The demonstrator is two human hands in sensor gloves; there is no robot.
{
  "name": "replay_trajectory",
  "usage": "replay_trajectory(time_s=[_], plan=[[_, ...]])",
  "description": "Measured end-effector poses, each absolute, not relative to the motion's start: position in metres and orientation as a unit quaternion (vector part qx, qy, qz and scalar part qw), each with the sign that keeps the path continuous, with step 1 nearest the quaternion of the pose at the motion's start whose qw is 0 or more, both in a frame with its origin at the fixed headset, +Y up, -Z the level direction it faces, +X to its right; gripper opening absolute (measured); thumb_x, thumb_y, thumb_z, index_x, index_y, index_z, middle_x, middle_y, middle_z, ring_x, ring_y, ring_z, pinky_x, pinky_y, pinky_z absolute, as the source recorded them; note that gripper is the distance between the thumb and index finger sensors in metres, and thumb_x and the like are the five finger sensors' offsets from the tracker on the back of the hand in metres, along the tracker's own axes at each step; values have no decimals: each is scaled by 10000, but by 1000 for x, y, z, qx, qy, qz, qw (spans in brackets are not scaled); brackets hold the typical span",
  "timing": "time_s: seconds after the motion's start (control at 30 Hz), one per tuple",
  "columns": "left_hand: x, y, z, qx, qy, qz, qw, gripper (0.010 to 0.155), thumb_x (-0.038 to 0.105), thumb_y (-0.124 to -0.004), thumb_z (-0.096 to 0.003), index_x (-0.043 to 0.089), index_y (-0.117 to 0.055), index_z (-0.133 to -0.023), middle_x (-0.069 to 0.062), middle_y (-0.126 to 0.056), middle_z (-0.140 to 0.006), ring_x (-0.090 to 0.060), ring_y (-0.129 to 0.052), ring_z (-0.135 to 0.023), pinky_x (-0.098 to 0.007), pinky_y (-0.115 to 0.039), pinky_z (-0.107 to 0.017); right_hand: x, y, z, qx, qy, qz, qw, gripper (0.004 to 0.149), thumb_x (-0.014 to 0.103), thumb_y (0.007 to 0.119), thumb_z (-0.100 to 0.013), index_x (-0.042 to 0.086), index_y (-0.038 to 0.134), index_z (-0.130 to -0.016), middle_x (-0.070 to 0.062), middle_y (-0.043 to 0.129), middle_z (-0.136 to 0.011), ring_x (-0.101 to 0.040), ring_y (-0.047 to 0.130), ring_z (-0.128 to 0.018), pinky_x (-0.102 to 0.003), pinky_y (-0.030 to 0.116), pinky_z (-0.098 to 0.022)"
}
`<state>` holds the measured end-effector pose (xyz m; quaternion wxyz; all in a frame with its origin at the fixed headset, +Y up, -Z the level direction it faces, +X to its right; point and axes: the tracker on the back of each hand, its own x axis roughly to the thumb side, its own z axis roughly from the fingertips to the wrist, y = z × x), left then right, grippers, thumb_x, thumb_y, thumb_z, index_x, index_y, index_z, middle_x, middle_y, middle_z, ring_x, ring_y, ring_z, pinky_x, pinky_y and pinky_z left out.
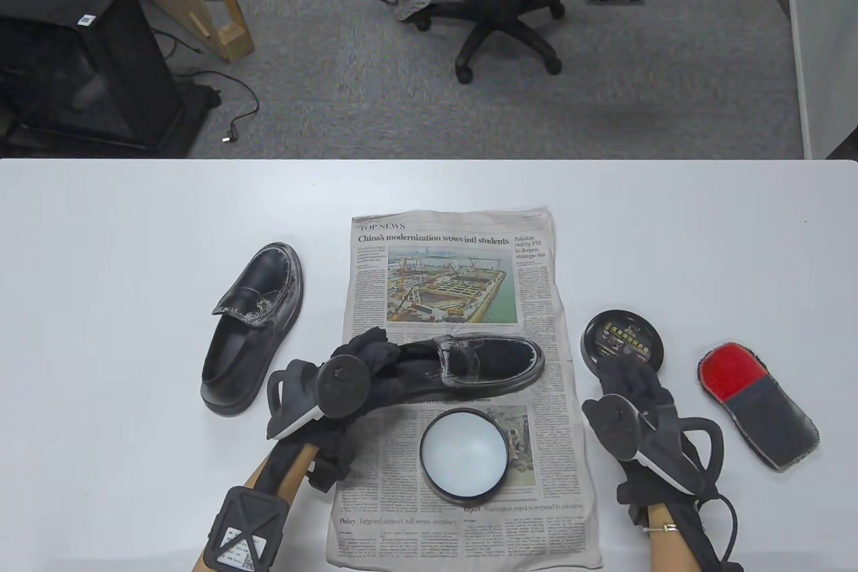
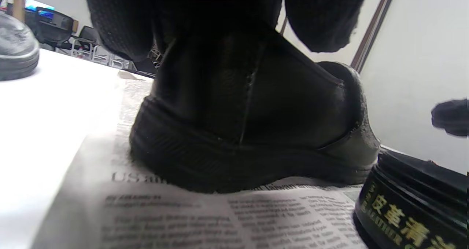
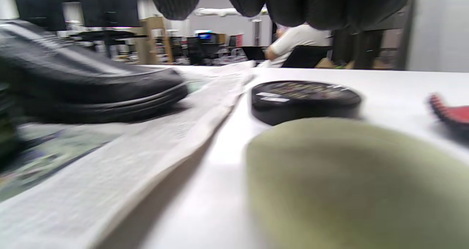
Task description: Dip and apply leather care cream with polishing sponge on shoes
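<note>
Your left hand (image 1: 365, 364) grips the heel of the shoe (image 1: 489, 363) on the newspaper (image 1: 462, 532).
Bottom centre sits the open cream tin (image 1: 464, 456). Lower right, your right hand (image 1: 637, 397) hangs over a blurred olive sponge (image 3: 351, 183); whether its fingers clasp it, you cannot tell. Beyond lies the lid (image 1: 622, 338); centre left, the second shoe (image 1: 253, 324).

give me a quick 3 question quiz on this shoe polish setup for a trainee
1. True or false: both shoes lie on the newspaper.
2. Which hand grips the heel of the shoe on the paper: left hand or right hand?
3. What lies on the table right of the lid?

Key: 1. False, the other shoe is on the bare table. 2. Left. 3. The red and black brush.
</note>
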<state>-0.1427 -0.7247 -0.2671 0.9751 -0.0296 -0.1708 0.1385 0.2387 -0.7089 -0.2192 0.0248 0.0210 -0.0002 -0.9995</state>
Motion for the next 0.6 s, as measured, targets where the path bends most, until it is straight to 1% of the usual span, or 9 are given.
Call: replay_trajectory(time_s=[0.07,0.1,0.2,0.3,0.37,0.43,0.47,0.5,0.6], plan=[[-132,-725,-272,-41,-175,101,978,720,558,-755,-507,310,-524,-1142,-55,-641,-1222,-334,-710,-1069,-554,-705,-722,263,-709,-231,77,-10,-996,35,717,516,559,-599,122,404,-1178,-245,457,-1197,-525,538,-1055,-613,582,-716],[-128,-726,-274,-45,-176,88,979,739,572,-746,-504,310,-507,-1151,-42,-647,-1222,-324,-704,-1075,-557,-703,-723,274,-711,-237,93,-24,-995,36,734,521,557,-597,111,386,-1182,-260,433,-1199,-539,517,-1055,-625,569,-713],[-119,-730,-280,-52,-178,50,981,765,608,-715,-493,292,-507,-1158,-43,-640,-1230,-326,-671,-1092,-580,-686,-729,324,-721,-248,186,-80,-979,35,761,521,545,-604,86,333,-1190,-278,369,-1204,-566,454,-1057,-649,526,-713],[-121,-735,-283,-56,-185,66,979,809,636,-699,-483,273,-488,-1175,-53,-617,-1243,-330,-649,-1100,-587,-679,-727,364,-737,-245,258,-129,-958,-8,778,527,542,-605,71,312,-1192,-259,342,-1209,-558,423,-1066,-651,511,-718],[-123,-738,-283,-56,-189,80,977,823,638,-699,-479,263,-482,-1179,-54,-609,-1247,-332,-651,-1098,-585,-675,-730,381,-749,-241,276,-172,-945,-38,778,532,567,-597,116,293,-1194,-209,303,-1227,-524,371,-1091,-648,488,-734],[-124,-739,-284,-57,-190,89,976,834,639,-701,-477,249,-482,-1182,-61,-610,-1246,-332,-651,-1096,-587,-669,-730,390,-760,-237,286,-205,-934,-53,770,522,589,-597,138,289,-1194,-180,297,-1233,-508,361,-1101,-643,482,-741],[-124,-740,-284,-57,-190,89,976,844,641,-698,-476,241,-475,-1185,-62,-605,-1248,-331,-647,-1097,-585,-667,-732,392,-766,-235,288,-218,-931,-57,777,520,606,-593,160,260,-1188,-156,246,-1230,-488,323,-1108,-642,480,-746],[-124,-740,-284,-57,-190,84,976,858,646,-694,-474,231,-464,-1189,-69,-602,-1248,-331,-646,-1097,-584,-666,-731,392,-767,-235,289,-213,-932,-52,788,522,615,-587,173,236,-1183,-142,224,-1229,-471,298,-1114,-639,462,-753],[-122,-741,-283,-47,-191,61,979,884,656,-683,-466,211,-445,-1192,-74,-605,-1244,-322,-650,-1091,-567,-670,-733,390,-767,-237,300,-195,-934,3,739,486,642,-583,212,286,-1169,-100,304,-1227,-429,395,-1118,-600,520,-756]])
